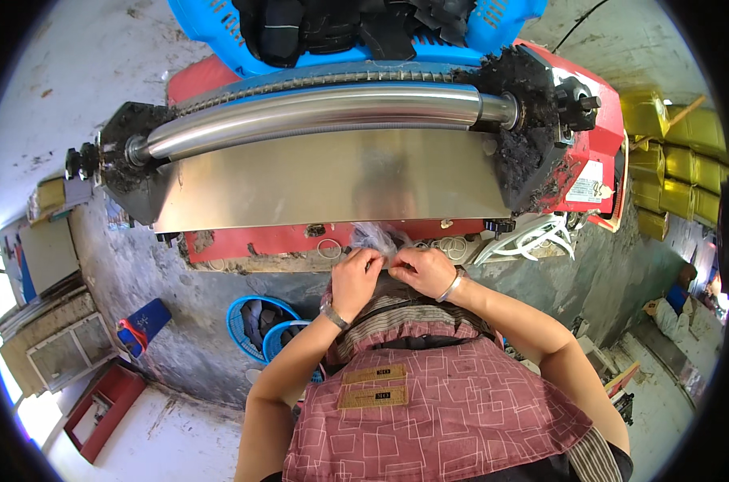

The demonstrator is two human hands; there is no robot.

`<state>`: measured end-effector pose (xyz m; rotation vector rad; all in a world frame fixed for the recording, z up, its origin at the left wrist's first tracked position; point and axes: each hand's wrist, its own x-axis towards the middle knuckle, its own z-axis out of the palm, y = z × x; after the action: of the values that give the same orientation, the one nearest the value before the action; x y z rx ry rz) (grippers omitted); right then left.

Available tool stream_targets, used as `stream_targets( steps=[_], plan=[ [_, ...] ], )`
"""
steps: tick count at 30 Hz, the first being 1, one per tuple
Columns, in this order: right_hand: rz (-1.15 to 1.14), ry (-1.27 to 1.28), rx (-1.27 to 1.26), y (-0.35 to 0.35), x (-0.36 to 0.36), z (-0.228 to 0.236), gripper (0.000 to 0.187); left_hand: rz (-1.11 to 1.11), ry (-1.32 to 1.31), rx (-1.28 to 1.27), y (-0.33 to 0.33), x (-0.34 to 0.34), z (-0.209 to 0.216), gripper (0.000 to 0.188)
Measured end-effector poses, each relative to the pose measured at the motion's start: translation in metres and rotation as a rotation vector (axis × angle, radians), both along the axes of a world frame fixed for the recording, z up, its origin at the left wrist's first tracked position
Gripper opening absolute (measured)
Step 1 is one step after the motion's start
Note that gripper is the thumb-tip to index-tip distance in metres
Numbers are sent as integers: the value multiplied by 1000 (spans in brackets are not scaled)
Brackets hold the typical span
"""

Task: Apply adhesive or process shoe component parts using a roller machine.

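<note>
A blue bin [146, 326] stands at left near a pale-framed panel [61, 358] and a red frame [129, 392], while yellow packages [680, 165] are stacked at right.

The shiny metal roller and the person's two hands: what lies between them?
In the head view: a smooth metal plate, then a red panel, with crumpled clear plastic in front of it.

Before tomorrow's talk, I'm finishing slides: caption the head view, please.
Left hand and right hand pinch clear plastic in front of a red machine with a metal roller.
</note>
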<state>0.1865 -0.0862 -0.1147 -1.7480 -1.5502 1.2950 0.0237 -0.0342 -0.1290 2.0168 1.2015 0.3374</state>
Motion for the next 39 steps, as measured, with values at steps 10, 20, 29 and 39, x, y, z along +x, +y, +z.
stream_targets(
  steps=[10,20,29,39],
  plan=[
    [-76,74,-160,-16,15,-43,21,-70,-229,-139,8,-18,4,10],
    [-170,-609,283,-27,36,-14,35,17,101,315,9,-30,11,45],
    [118,-439,239,-6,25,-43,32,-71,18,137,19,-42,-30,19],
    [363,-387,541,16,-11,-12,24,243,-368,-251,10,-22,1,19]
  ],
)
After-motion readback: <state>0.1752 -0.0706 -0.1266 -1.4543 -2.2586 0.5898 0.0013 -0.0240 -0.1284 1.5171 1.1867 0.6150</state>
